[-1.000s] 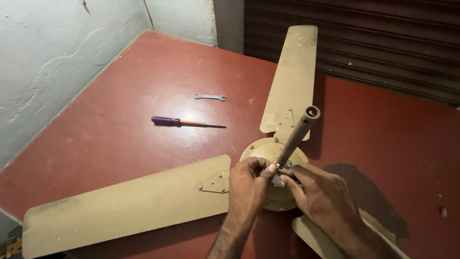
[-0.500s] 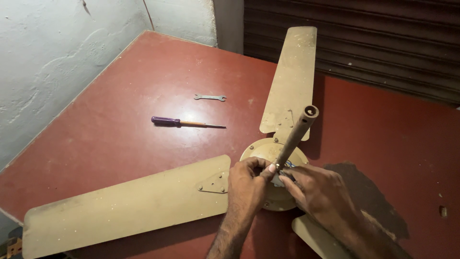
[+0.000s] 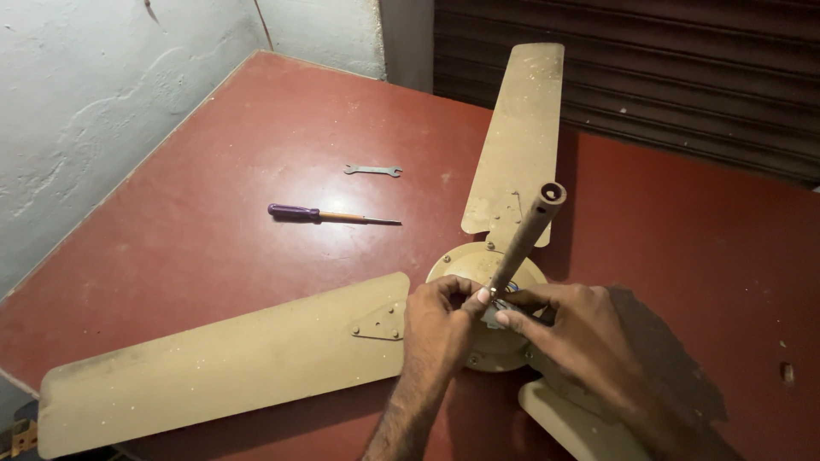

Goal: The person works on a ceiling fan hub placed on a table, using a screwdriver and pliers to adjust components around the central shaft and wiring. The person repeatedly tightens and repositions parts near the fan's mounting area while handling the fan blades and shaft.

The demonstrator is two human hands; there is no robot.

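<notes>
Fan rod [image 3: 525, 235]: long axis tilts up and away from the fan hub [image 3: 487, 320], mid-table [image 3: 213, 239].
Left hand [image 3: 440, 329]: fingers pinched at the rod's base.
Right hand [image 3: 581, 337]: fingers pinched there too.
Open room: left, by the screwdriver [image 3: 329, 215] and spanner [image 3: 373, 171].

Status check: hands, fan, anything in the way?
Left hand and right hand pinching at down rod base on fan hub. Screwdriver, wrench lie apart, nothing obstructing.

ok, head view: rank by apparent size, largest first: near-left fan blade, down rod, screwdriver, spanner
1. Near-left fan blade, by far the largest.
2. Down rod and screwdriver: look similar; the rod tilts toward the camera, so unranked.
3. Spanner, the smallest.
</notes>
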